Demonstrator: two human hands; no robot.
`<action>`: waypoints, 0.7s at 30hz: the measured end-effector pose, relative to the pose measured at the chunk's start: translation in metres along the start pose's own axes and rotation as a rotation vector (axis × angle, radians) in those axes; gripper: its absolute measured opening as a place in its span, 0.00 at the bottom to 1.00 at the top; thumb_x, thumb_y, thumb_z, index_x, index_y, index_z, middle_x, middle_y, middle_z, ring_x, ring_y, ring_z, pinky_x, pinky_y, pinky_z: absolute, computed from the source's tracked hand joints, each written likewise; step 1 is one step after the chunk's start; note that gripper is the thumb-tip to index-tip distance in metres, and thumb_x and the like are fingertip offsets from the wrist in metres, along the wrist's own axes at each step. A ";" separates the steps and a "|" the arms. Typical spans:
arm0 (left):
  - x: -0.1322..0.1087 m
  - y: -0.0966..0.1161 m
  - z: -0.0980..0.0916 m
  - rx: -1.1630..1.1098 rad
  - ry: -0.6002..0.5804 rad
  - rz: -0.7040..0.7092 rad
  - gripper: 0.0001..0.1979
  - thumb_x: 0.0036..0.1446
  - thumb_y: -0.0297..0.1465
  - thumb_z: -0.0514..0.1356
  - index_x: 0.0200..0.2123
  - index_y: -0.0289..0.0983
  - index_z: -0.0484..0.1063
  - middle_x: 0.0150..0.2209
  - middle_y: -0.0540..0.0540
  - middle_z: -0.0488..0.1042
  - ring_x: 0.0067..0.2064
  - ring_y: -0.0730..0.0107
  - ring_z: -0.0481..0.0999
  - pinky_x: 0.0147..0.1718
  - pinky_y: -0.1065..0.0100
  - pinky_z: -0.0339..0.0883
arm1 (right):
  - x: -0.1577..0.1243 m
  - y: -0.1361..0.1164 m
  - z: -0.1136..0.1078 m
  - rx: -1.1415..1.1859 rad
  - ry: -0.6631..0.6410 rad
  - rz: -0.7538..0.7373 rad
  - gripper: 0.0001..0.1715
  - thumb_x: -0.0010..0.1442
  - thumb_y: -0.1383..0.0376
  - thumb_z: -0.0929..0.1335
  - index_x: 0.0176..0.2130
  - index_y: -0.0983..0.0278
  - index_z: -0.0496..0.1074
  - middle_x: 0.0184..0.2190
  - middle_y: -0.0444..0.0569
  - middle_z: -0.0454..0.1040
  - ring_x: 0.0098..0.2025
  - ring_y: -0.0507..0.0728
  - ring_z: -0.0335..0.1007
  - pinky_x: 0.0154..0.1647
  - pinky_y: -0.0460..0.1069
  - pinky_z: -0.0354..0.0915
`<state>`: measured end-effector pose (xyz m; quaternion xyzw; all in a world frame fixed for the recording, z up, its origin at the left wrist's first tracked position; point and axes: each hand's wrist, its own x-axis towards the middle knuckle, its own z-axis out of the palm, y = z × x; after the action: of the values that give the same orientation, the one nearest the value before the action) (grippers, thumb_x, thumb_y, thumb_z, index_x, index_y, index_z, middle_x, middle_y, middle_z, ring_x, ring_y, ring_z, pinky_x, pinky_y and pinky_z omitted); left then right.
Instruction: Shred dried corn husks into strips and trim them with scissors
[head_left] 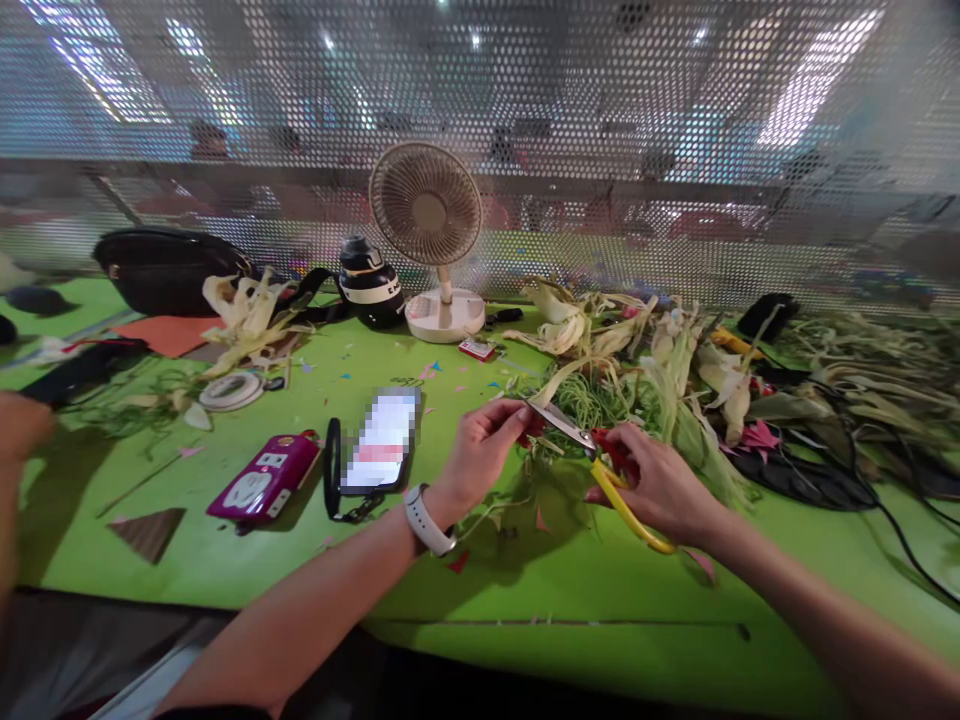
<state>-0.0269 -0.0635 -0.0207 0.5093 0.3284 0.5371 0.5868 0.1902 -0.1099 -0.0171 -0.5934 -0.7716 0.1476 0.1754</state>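
My right hand [660, 487] is wrapped around a pair of scissors [564, 426] with yellow handles and some red near the pivot. Their metal blades point left toward my left hand [480, 455]. On that side, my thumb and fingers pinch together right at the blade tips. A dark red bit shows beside the fingertips, but what they hold is too small to name. Beneath and behind the blades lies a tangle of green strands [592, 398]. Pale corn husks [671, 375] are heaped just beyond my right hand.
A phone [382, 440] and a purple device [266, 482] lie left of my hands. Behind them stand a fan [427, 210], a black bottle [369, 285] and a black bag [169, 270]. Cables [862, 460] run at right. Another person's arm [15, 450] reaches in at far left.
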 end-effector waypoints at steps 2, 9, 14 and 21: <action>-0.001 0.001 0.000 0.002 -0.008 -0.002 0.11 0.49 0.37 0.66 0.30 0.34 0.78 0.26 0.48 0.77 0.28 0.74 0.72 0.28 0.72 0.67 | -0.001 0.000 0.000 -0.029 0.031 -0.016 0.23 0.52 0.50 0.68 0.41 0.63 0.62 0.28 0.44 0.67 0.26 0.54 0.63 0.27 0.48 0.58; -0.002 0.002 0.002 -0.004 -0.026 -0.004 0.11 0.49 0.37 0.66 0.29 0.34 0.78 0.24 0.48 0.77 0.27 0.75 0.72 0.28 0.73 0.66 | -0.002 -0.002 0.000 -0.046 0.053 -0.034 0.24 0.52 0.49 0.68 0.40 0.63 0.63 0.25 0.43 0.65 0.23 0.53 0.61 0.25 0.47 0.57; -0.002 0.000 0.001 0.008 -0.024 -0.002 0.12 0.49 0.38 0.66 0.30 0.34 0.78 0.24 0.48 0.76 0.27 0.74 0.71 0.28 0.72 0.66 | -0.002 -0.004 -0.001 -0.014 0.055 -0.059 0.22 0.53 0.48 0.67 0.35 0.62 0.61 0.23 0.41 0.63 0.22 0.52 0.59 0.24 0.47 0.56; -0.003 0.002 0.003 0.013 -0.015 -0.015 0.12 0.49 0.38 0.65 0.30 0.34 0.78 0.25 0.48 0.76 0.28 0.74 0.71 0.29 0.72 0.66 | -0.002 -0.003 0.000 0.003 0.087 -0.094 0.21 0.53 0.49 0.67 0.32 0.61 0.59 0.20 0.39 0.61 0.20 0.51 0.56 0.22 0.45 0.54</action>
<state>-0.0258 -0.0672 -0.0185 0.5146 0.3309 0.5268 0.5901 0.1875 -0.1126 -0.0159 -0.5620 -0.7902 0.1144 0.2162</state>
